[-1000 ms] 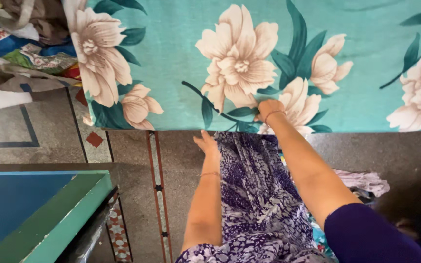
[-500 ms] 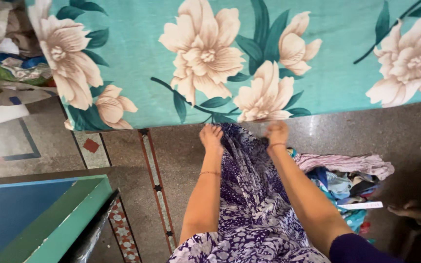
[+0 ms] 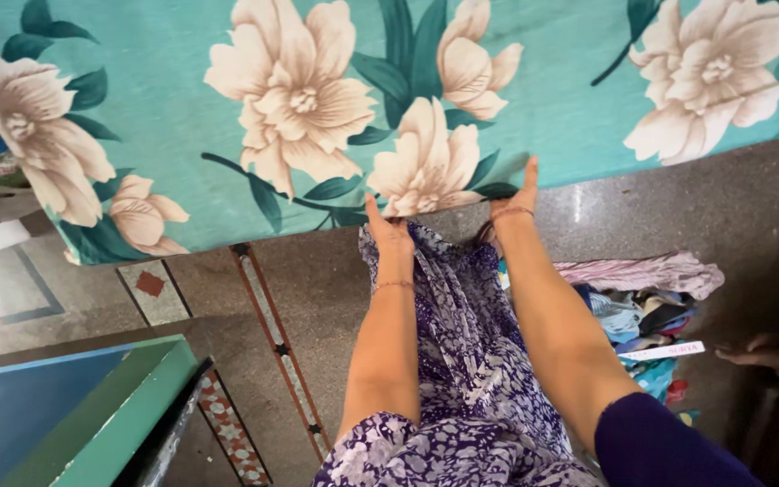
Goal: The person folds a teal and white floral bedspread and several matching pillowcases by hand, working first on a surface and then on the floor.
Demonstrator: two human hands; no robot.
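Head view: both hands (image 3: 448, 216) at near edge of floral blanket (image 3: 317, 108).

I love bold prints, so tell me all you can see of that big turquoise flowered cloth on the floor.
The turquoise cloth is a wide, soft-looking sheet or blanket printed with large cream flowers and dark green leaves. It lies spread flat on the speckled stone floor, running past the picture's top and sides. Both hands meet its near edge: the left hand and the right hand, fingers extended. A purple patterned garment reaches that edge too.
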